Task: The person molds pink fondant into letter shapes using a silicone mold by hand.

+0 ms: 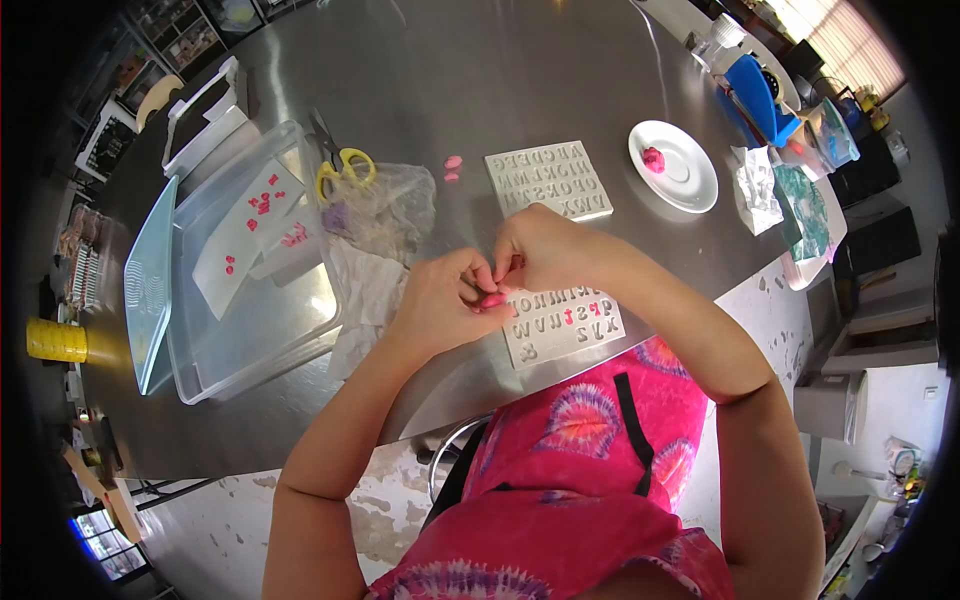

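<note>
Close together above the near letter mold, both my hands are at work on a small lump of pink dough (492, 300). My left hand (445, 298) is closed, with the lump between its thumb and fingers. Pinched fingertips of my right hand (540, 250) meet it from the right, also at the dough; the exact contact is partly hidden. The pale near letter mold (548, 350) lies under my hands, with pink dough filling a few of its letters. Behind it lies a second letter mold (548, 180) with capital letters. Two small pink pieces (453, 163) rest on the table.
A white saucer (690, 180) with a pink lump (653, 160) stands right. Left are a clear plastic box (185, 350) with pink letters on white paper (215, 260), yellow-handled scissors (357, 165), a plastic bag (405, 205) and crumpled white cloth or paper (360, 310).
</note>
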A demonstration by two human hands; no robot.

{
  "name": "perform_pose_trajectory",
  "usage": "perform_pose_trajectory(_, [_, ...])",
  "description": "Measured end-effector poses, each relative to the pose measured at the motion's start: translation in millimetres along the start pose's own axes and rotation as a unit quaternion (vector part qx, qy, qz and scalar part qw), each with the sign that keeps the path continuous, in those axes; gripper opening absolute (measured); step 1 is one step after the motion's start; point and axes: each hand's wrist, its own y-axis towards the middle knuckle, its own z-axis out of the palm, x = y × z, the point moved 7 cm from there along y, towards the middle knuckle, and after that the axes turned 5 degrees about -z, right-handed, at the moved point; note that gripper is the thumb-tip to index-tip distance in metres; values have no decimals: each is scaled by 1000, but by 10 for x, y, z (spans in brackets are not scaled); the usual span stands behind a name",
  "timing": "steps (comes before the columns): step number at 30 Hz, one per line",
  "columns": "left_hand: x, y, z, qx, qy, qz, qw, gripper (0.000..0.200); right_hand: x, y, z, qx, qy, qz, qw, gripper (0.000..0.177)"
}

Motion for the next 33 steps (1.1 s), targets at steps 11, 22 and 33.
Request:
perform_pose_trajectory(11, [-104, -79, 55, -175, 125, 69, 974, 25, 66, -48, 78, 15, -27, 45, 998, 13])
perform_pose_trajectory(22, [-105, -24, -242, -218, 111, 157, 957, 8, 84, -327, 105, -168, -16, -76, 983, 9])
perform_pose_trajectory(33, [-100, -16, -57, -73, 124, 105, 984, 17, 215, -399, 69, -190, -56, -57, 979, 18])
